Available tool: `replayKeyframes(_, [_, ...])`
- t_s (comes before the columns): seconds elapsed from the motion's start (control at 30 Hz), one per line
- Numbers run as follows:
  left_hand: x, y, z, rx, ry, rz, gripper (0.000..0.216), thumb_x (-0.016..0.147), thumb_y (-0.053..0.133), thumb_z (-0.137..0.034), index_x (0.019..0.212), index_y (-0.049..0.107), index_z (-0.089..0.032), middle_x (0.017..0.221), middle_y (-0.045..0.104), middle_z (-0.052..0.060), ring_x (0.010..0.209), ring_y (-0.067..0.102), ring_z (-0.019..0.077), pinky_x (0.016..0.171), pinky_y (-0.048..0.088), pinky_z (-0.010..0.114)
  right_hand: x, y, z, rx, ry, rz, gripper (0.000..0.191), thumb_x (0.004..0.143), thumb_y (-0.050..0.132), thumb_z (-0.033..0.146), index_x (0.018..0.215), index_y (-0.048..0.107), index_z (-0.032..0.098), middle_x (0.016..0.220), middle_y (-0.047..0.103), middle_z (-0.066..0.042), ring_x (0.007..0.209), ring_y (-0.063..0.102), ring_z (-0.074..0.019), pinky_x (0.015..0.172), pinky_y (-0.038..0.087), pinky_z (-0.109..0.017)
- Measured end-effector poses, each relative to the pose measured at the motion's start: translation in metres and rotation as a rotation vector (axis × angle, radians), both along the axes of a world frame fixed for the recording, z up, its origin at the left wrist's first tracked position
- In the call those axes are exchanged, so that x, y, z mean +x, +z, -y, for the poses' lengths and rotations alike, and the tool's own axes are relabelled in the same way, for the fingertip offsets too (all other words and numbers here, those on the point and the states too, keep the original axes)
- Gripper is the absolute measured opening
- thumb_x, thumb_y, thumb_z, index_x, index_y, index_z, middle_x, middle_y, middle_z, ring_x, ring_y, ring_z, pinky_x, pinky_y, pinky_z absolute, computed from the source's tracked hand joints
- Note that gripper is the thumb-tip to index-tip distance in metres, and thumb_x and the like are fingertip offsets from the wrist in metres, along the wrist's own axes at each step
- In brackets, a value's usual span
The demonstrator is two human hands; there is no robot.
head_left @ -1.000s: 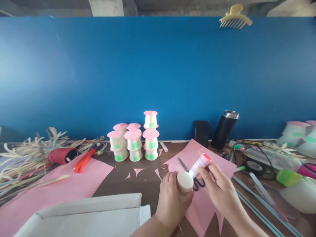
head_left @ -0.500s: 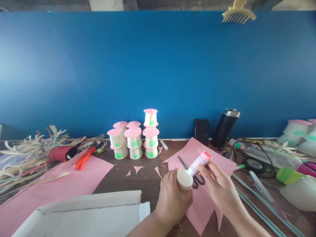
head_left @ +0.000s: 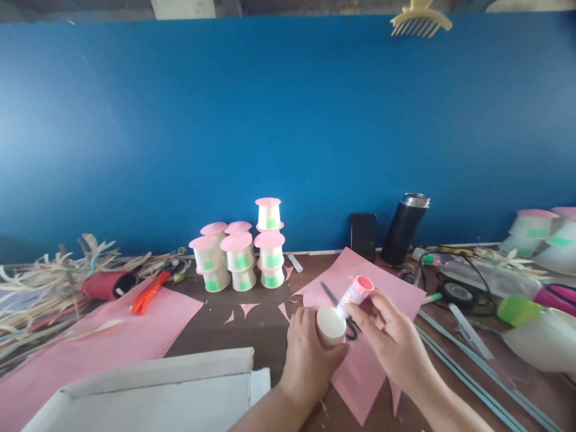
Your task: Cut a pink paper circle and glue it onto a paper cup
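My left hand [head_left: 310, 354] is wrapped round a white paper cup [head_left: 332, 327], its open mouth tilted up toward me. In my right hand [head_left: 389, 333] is a glue stick [head_left: 353, 294] with a pink end, held slantwise. The glue stick's lower tip meets the cup's rim on the right side. Beneath both hands lies pink paper [head_left: 360, 384] with cut edges. Black-handled scissors [head_left: 330, 293] rest on that paper, partly hidden behind the cup and glue stick.
Stacked cups with pink discs and green patches [head_left: 237, 261] stand at the back. A white box lid [head_left: 157, 396] lies front left, near a red-orange cutter [head_left: 150, 294]. On the right are a black bottle [head_left: 405, 231], a phone [head_left: 363, 237] and pale blue sticks [head_left: 468, 372].
The glue stick's tip has shifted slightly along the cup's rim, and the cup is turned a little. The whole view has drifted, so things sit a bit further left.
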State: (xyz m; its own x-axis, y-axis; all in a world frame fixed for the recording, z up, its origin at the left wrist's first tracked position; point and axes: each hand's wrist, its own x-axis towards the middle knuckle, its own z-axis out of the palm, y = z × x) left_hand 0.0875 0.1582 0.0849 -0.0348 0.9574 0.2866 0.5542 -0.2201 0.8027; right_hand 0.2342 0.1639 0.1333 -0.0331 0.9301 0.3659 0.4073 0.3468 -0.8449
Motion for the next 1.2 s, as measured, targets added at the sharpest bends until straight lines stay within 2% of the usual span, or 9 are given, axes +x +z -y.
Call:
replayKeyframes(0.17, [-0.001,-0.004,-0.002,0.054,-0.012,-0.028,0.042,0.062,0.067,-0.022,0.102,0.052,-0.019,0.096,0.055,0.006,0.095,0.052,0.0252,0.086,0.044,0.043,0.001,-0.001,-0.001,-0.020,-0.009,-0.002,0.018,0.089,0.054,0.041,0.088,0.056,0.024,0.085,0.063,-0.001,0.080,0.062,-0.0191,0.072,0.048,-0.025])
replayKeyframes(0.33, [-0.003,-0.002,-0.005,0.039,-0.035,-0.046,0.040,0.064,0.065,-0.022,0.102,0.054,-0.019,0.095,0.056,0.006,0.094,0.054,0.0254,0.085,0.045,0.043,0.003,-0.005,-0.001,-0.092,-0.010,0.003,0.021,0.090,0.050,0.045,0.089,0.054,0.024,0.077,0.065,0.001,0.070,0.063,-0.0185,0.065,0.048,-0.025])
replayKeyframes(0.6, [-0.006,0.001,-0.006,0.014,-0.115,-0.035,0.040,0.065,0.066,-0.025,0.103,0.055,-0.020,0.100,0.058,0.007,0.096,0.054,0.0255,0.086,0.045,0.042,0.002,-0.008,-0.006,-0.072,-0.038,0.048,0.023,0.092,0.047,0.046,0.092,0.056,0.025,0.078,0.065,0.001,0.081,0.064,-0.0193,0.068,0.047,-0.023])
replayKeyframes(0.73, [-0.007,-0.001,-0.005,0.005,-0.151,-0.027,0.041,0.065,0.067,-0.026,0.104,0.056,-0.020,0.102,0.059,0.007,0.096,0.055,0.0256,0.087,0.045,0.042,0.001,-0.008,-0.006,-0.063,-0.041,0.028,0.022,0.092,0.046,0.045,0.094,0.055,0.025,0.080,0.065,0.002,0.077,0.064,-0.0176,0.067,0.046,-0.022])
replayKeyframes(0.87, [-0.008,0.000,-0.003,0.006,-0.166,0.026,0.052,0.066,0.065,-0.021,0.115,0.051,-0.022,0.107,0.060,0.006,0.100,0.056,0.0243,0.090,0.044,0.040,0.004,-0.004,-0.004,-0.026,-0.106,0.015,0.023,0.092,0.047,0.045,0.086,0.054,0.024,0.068,0.059,0.003,0.063,0.058,-0.0160,0.059,0.045,-0.023])
replayKeyframes(0.93, [-0.008,0.002,-0.003,-0.002,-0.166,0.053,0.054,0.066,0.064,-0.020,0.118,0.049,-0.023,0.108,0.061,0.006,0.100,0.057,0.0237,0.090,0.045,0.038,0.007,-0.001,-0.003,-0.012,-0.122,-0.006,0.024,0.092,0.047,0.045,0.085,0.053,0.023,0.068,0.058,0.003,0.064,0.057,-0.0159,0.059,0.044,-0.023])
replayKeyframes(1.13, [-0.008,0.004,-0.001,0.017,-0.174,0.023,0.048,0.066,0.059,-0.015,0.113,0.052,-0.023,0.102,0.062,0.005,0.094,0.058,0.0233,0.086,0.046,0.038,0.010,0.002,-0.001,-0.034,-0.055,-0.008,0.025,0.092,0.045,0.045,0.090,0.056,0.022,0.070,0.059,0.002,0.065,0.057,-0.0162,0.060,0.045,-0.024])
replayKeyframes(1.2, [-0.008,0.003,-0.001,0.025,-0.177,0.001,0.049,0.065,0.058,-0.013,0.113,0.052,-0.023,0.102,0.061,0.006,0.095,0.057,0.0236,0.086,0.046,0.038,0.008,0.000,-0.001,-0.066,-0.018,-0.007,0.026,0.092,0.045,0.044,0.097,0.057,0.022,0.076,0.063,0.000,0.073,0.061,-0.0183,0.064,0.048,-0.025])
